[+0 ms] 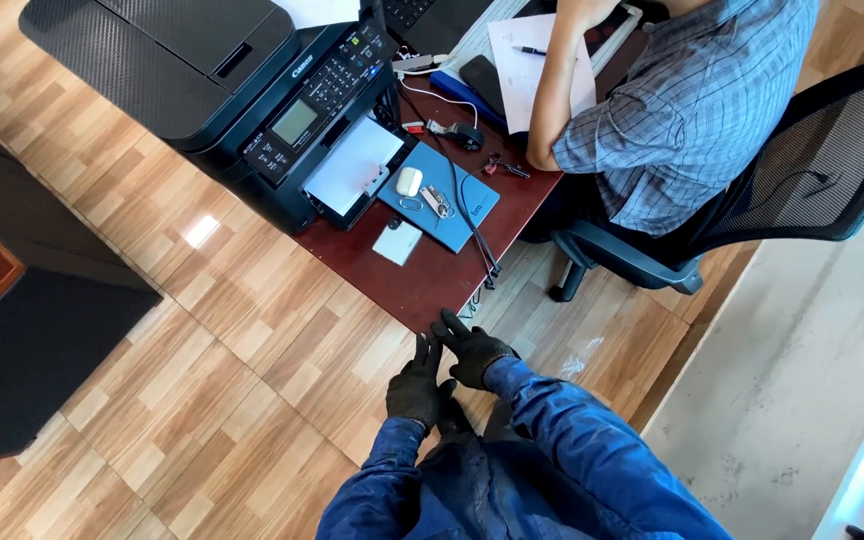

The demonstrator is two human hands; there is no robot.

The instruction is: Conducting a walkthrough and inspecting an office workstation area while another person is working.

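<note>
Below desk [422, 285] edge, 2 gloved hands meet: left hand [415, 388] fingers together, flat; right hand [472, 352] fingers apart, touching left, holding nothing. Likely adjusting gloves.

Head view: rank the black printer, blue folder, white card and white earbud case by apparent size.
1. black printer
2. blue folder
3. white card
4. white earbud case

All rest on the desk, so camera nearness hardly skews this.

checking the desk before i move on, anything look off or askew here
Nothing spilled or broken. A black cable trails off the desk edge, and the gloved left hand and right hand hold nothing.
</note>
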